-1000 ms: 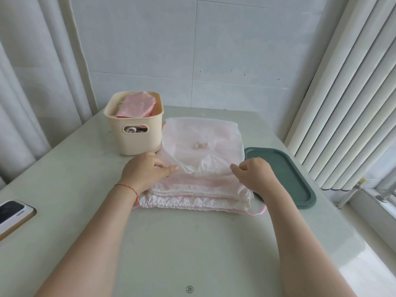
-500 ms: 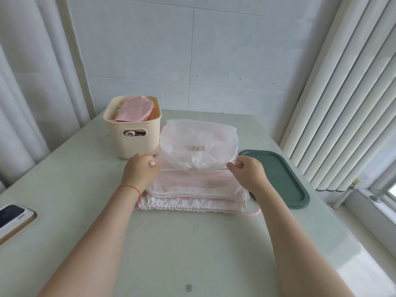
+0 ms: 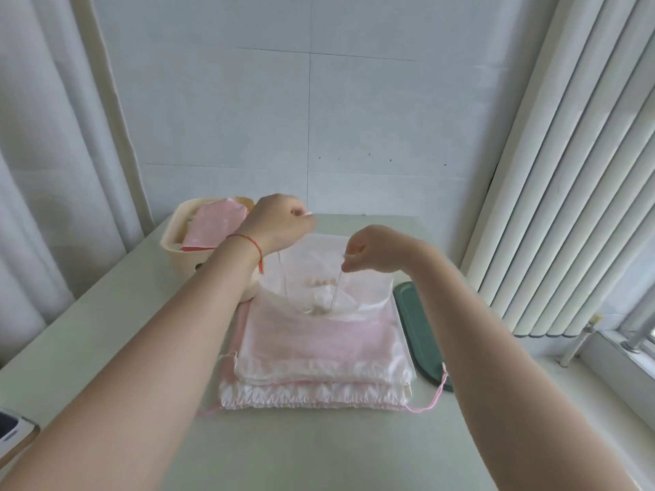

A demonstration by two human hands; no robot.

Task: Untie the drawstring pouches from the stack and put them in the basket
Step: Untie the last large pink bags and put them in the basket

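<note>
Now both hands are raised above the stack of pouches (image 3: 319,356), each pinching one end of a thin pale drawstring. Fingers of the left hand (image 3: 280,221) are curled in, thumb and forefinger nipping the cord, which drops from beneath the fist to the sheer top pouch (image 3: 319,274). Fingers of the right hand (image 3: 368,251) are likewise curled tight, fingertips pinching the other strand, which hangs straight below them to a small knot or gathered bunch on the pouch; it is blurred, so which of the two I cannot tell. The sheer pouch lies under and between both sets of fingers, atop the pink and white folded pouches on the table (image 3: 319,455). Behind the left fingers stands the cream basket (image 3: 177,239), a pink pouch (image 3: 212,226) resting in it. To the outer side of the right fingers lies a green tray (image 3: 416,324), touching the stack's edge. A phone (image 3: 14,432) sits far off near the left elbow.
</note>
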